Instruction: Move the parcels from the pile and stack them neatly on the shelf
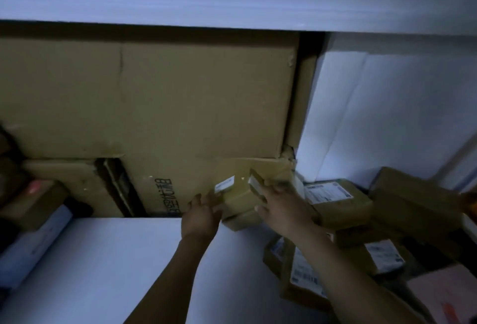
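Head view: the left hand and the right hand are meeting on a small parcel at the right end of the shelf. The small parcel is brown cardboard and is carrying two white labels on its upper faces. It is sitting just in front of a large cardboard box, which is filling the space up to the upper shelf board. A second brown edge is showing directly under the small parcel. The dim, blurred picture is not showing whether this is a separate box.

Left grip: the fingers are lying straight and spread, pressing flat against the left side of the small parcel.

Right grip: the fingers are reaching over the top right of the small parcel while the thumb is bearing on its near face, so the box is being pinched between them.

The pile of parcels is lying to the right of the shelf, just beside the right hand, with its boxes resting at mixed angles. A labelled parcel is leaning below the right forearm. A white package is lying at the left edge of the view, beside the shelf. A white wall panel is standing behind the pile.
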